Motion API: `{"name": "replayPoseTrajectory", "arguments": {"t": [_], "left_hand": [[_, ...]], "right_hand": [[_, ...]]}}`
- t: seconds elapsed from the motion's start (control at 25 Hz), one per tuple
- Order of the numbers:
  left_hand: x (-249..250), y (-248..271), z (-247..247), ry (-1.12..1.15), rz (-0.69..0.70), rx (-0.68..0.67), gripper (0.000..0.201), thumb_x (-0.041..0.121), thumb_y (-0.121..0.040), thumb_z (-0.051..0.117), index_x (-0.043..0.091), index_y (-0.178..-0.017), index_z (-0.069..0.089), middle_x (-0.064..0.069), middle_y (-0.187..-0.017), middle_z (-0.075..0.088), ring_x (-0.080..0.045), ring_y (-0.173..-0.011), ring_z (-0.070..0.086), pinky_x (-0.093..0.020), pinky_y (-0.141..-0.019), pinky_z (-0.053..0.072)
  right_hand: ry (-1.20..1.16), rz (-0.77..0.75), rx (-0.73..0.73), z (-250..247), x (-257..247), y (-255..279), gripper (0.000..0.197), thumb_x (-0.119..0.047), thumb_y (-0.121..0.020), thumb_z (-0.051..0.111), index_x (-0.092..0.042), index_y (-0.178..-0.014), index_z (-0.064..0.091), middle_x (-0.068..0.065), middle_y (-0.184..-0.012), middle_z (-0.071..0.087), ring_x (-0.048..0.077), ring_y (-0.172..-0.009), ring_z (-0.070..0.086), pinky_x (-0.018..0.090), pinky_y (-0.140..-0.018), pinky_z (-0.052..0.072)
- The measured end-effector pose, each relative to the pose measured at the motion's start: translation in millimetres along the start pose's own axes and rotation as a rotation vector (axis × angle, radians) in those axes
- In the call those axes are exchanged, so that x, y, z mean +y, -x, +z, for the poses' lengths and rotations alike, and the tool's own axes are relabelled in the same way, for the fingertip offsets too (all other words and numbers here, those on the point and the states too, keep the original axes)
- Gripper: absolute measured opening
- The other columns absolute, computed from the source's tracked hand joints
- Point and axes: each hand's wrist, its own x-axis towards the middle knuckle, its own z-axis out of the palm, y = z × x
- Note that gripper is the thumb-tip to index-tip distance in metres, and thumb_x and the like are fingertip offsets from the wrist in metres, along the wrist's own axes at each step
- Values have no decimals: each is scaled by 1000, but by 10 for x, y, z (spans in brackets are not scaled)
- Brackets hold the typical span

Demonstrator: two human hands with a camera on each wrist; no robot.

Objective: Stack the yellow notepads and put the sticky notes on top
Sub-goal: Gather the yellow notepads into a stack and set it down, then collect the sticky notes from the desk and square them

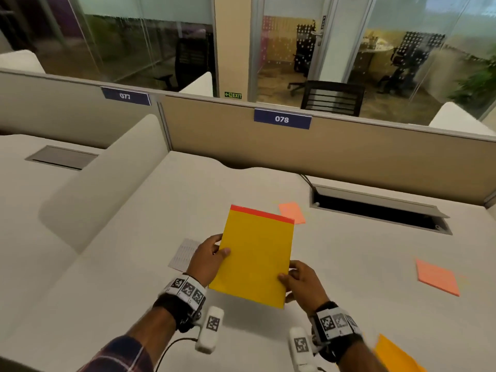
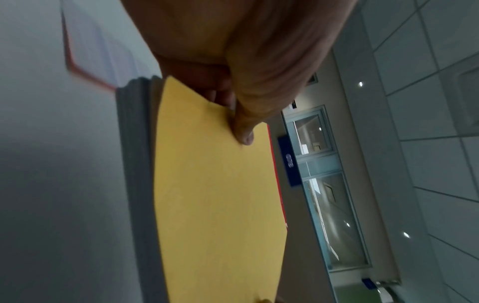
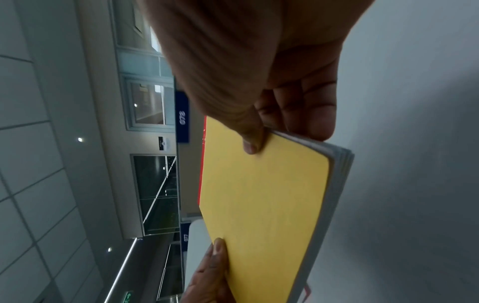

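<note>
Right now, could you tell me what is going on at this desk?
A person holds a yellow notepad above the desk with both hands: the left hand grips its left edge, the right hand its lower right corner. A second notepad lies at the near right, not yet stacked. Two pink sticky-note pads, one behind the held notepad and one to the right, lie untouched.

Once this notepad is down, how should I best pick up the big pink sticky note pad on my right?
Pinch the flat pink sticky note pad by its near edge, coming from above with your right hand; it lies flat on the desk, probably too thin to grip elsewhere.
</note>
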Motion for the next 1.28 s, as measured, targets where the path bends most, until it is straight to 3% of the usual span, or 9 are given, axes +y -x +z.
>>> {"name": "replayPoseTrajectory", "arguments": {"t": [0.16,0.32,0.52,0.68,0.84,0.96,1.08,1.2,1.28], "left_hand": [[-356,-351,-1066,-191,-41,63,33,14,-90,59,11,-123,61,-14,-121,65,-29,-104,60,-37,-88,50],[-557,-774,-1780,-330,-81,70,27,12,-90,58,6,-115,67,-19,-115,67,-27,-91,59,-33,-79,45],[-670,-1234,-2326,-382,-118,95,27,7,-90,55,0,-113,67,-23,-114,67,-37,-97,62,-34,-78,43],[-793,-1574,-2637,-383,-159,132,30,5,-90,54,-1,-117,65,-23,-118,66,-39,-104,61,-32,-79,41],[-969,-1768,-2760,-378,-181,172,28,6,-90,54,2,-114,67,-22,-114,68,-38,-99,62,-32,-76,41],[-1123,-1931,-2658,-399,-214,143,27,7,-90,54,4,-111,70,-21,-111,70,-38,-96,63,-31,-75,42],[-1067,-1841,-2423,-430,-189,167,25,14,-89,57,7,-109,71,-18,-111,71,-36,-95,63,-33,-78,45],[-996,-1683,-2477,-404,-114,352,30,19,-88,61,11,-116,65,-15,-124,62,-33,-107,60,-41,-91,49],[-838,-1435,-2387,-331,46,415,24,14,-89,59,11,-112,65,-10,-118,64,-25,-96,62,-37,-84,50]], "right_hand": [[-16,78,-92,1092,-385,-395,31,-10,-90,60,0,-119,52,22,-98,67,36,-73,67,47,-62,59],[-14,148,-138,1832,-695,-796,34,-13,-90,61,1,-120,52,20,-95,65,24,-63,65,35,-51,58],[13,222,-181,2399,-984,-1268,10,-9,-91,56,-4,-100,56,22,-93,65,36,-72,66,54,-74,59],[16,269,-181,2763,-1101,-1652,6,-3,-91,53,-3,-93,58,26,-89,64,31,-60,63,56,-79,57],[18,307,-174,2969,-1119,-1859,11,-1,-90,55,-4,-80,59,33,-93,66,40,-71,67,54,-77,58],[39,330,-142,2965,-1025,-1973,6,-1,-88,57,1,-88,62,25,-87,64,29,-58,63,51,-74,59],[32,336,-136,2715,-933,-1832,16,3,-89,51,5,-100,63,19,-77,62,23,-54,59,36,-54,59],[-95,323,-131,2579,-905,-1728,21,8,-89,42,-3,-95,59,14,-71,58,22,-53,55,27,-43,48],[-71,269,-79,2420,-817,-1634,23,5,-88,42,-4,-96,61,13,-73,61,23,-56,57,28,-47,48]]}}
